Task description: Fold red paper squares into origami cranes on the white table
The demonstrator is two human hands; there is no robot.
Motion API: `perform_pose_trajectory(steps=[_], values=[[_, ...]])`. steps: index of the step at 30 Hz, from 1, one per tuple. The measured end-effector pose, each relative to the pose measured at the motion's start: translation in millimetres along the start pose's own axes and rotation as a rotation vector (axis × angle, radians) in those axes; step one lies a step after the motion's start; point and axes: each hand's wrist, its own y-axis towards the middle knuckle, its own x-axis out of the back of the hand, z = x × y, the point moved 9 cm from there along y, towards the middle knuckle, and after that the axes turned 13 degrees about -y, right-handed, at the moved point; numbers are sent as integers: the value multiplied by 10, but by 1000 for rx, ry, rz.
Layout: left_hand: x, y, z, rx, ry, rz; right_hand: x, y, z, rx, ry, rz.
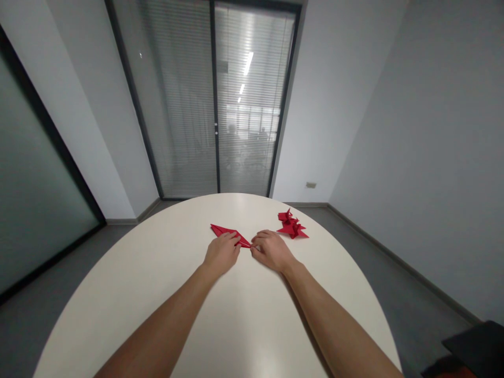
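Observation:
A long, narrow piece of folded red paper (221,229) lies slantwise on the table, pointed at both ends. My left hand (221,255) rests over its middle, with curled fingers holding it against the tabletop. At the paper's right tip, my right hand (272,250) has its thumb and fingers pinched together on the point. The fingers hide part of that tip. Just beyond my right hand stand several folded red paper figures (292,227), crane-like, clustered close together.
The round white table (236,325) fills the lower middle. Behind it are a glass partition with blinds (189,105) and a pale wall with a socket plate (311,185). A dark object (478,346), partly cut off, sits at the lower right, off the table.

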Motion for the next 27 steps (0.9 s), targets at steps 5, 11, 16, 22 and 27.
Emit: perform_pose_trajectory(steps=[5, 11, 16, 22, 27], values=[[49, -3, -41, -35, -27, -9, 34, -4, -24, -51, -8, 7], [83, -3, -129, -74, -83, -1, 9, 21, 88, 58, 42, 1], [83, -1, -163, -69, -87, 31, -15, 19, 52, 25, 27, 10], [91, 11, -83, 42, -17, 28, -39, 12, -6, -34, 20, 9], [69, 15, -84, 14, -14, 35, -48, 9, 43, 31, 50, 21]])
